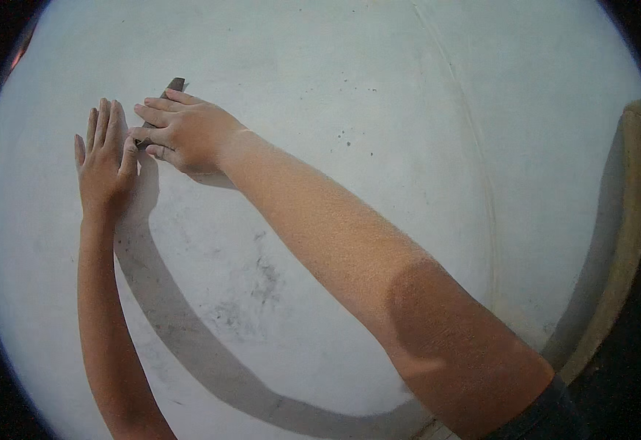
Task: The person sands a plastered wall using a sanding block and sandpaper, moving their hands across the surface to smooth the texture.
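My right hand (193, 129) lies palm down over a narrow dark strip (176, 84), its fingers across the strip and holding it against a white surface (320, 220). One end of the strip shows above my fingers and the other beside my left thumb; most of its middle is covered. Its material is unclear. My left hand (106, 154) rests flat on the surface just left of it, fingers stretched up and a little apart, with nothing in them. The left thumb tip is close to the strip's lower end.
Dark smudges (265, 269) and small specks (348, 143) mark the white surface. A thin curved line (471, 126) crosses its right part. At the far right runs a raised tan edge (631, 220) that casts a shadow. My left arm's shadow (188, 319) falls across the lower middle.
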{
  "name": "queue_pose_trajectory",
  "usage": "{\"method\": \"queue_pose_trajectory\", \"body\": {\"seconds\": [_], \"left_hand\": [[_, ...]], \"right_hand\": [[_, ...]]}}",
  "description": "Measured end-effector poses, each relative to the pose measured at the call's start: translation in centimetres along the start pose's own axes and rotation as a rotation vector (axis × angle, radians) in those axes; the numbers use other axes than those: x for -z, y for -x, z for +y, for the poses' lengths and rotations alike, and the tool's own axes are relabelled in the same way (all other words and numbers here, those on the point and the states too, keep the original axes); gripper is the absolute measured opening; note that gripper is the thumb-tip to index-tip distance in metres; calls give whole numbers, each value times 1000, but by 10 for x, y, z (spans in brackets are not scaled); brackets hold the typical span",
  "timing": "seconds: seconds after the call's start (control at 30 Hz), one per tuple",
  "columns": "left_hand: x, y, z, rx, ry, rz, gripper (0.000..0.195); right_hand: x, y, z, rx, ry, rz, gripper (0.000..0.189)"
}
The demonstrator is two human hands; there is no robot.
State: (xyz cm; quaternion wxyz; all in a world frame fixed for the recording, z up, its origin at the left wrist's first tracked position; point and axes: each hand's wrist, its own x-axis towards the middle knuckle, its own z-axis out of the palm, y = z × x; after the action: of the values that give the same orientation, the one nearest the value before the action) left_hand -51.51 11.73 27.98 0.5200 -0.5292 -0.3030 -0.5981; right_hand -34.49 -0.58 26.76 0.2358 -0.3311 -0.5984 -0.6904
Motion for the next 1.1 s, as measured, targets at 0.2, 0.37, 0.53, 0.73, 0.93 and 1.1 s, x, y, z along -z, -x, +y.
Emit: {"method": "queue_pose_trajectory", "body": {"seconds": [0.2,0.37,0.53,0.73,0.93,1.1], "left_hand": [[-16,4,-24,13,191,17,66],[-28,-4,-39,88,156,-58,67],[-48,10,-72,46,228,-5,67],[-102,5,-135,14,241,98,65],[-137,10,-168,18,240,57,66],[-140,19,-150,-4,196,48,65]], "right_hand": [[6,-10,-17,-45,90,-58,43],[1,-19,-23,-123,160,-96,43],[-4,-21,-50,-274,239,-116,43],[-16,-37,-77,-371,363,-146,44],[-16,-19,-100,-589,463,-217,44],[26,40,-117,-660,458,-282,45]]}}
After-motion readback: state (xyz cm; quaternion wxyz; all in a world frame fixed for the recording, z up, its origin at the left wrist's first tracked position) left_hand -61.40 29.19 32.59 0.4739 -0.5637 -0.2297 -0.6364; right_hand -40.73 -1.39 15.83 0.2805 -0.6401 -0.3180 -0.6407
